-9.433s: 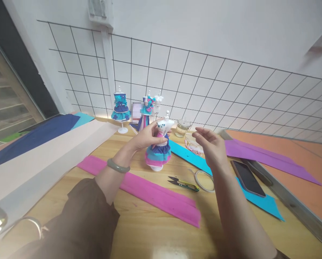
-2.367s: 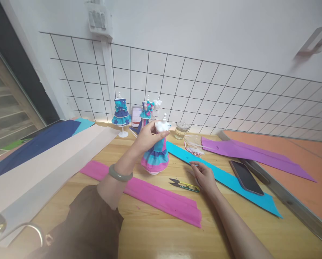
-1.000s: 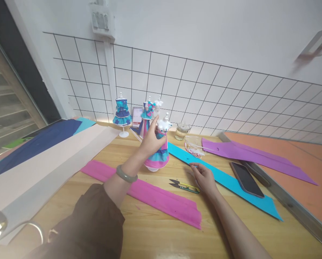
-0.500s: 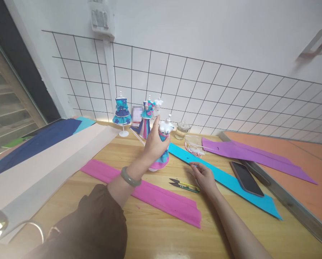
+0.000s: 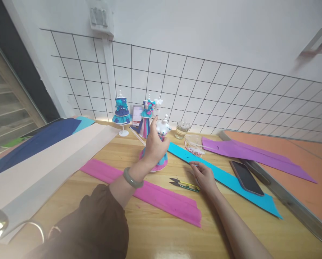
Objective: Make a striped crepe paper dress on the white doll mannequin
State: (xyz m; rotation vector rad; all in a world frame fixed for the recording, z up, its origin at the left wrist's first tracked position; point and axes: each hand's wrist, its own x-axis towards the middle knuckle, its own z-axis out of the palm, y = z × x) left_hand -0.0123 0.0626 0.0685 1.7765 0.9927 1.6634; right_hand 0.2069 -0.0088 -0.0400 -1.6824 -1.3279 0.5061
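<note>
My left hand (image 5: 156, 145) is closed round a small white dress-form mannequin (image 5: 163, 127) in a blue and pink dress. The mannequin's shoulders and neck knob show above my thumb, and the skirt (image 5: 161, 163) shows below; my hand hides much of its waist. My right hand (image 5: 204, 176) rests beside a blue crepe paper strip (image 5: 185, 155), thumb and forefinger pinched together. Whatever those fingertips may hold is too small to make out. Close to its left lie thread snips (image 5: 184, 184) with yellow and green handles, blades apart.
Behind stand dressed mannequins (image 5: 121, 111) (image 5: 147, 111) and a bare white one (image 5: 158, 103). A glass jar (image 5: 182, 130) and a clear plastic bag (image 5: 194, 144) are near the wall grid. A phone (image 5: 247, 178), pink strip (image 5: 163, 201), purple strip (image 5: 247, 153) and pale sheets (image 5: 55, 158) lie around.
My left hand has shifted slightly, and the mannequin's upper part has moved a little left, with more skirt showing left of my hand. My right hand stays in place.
</note>
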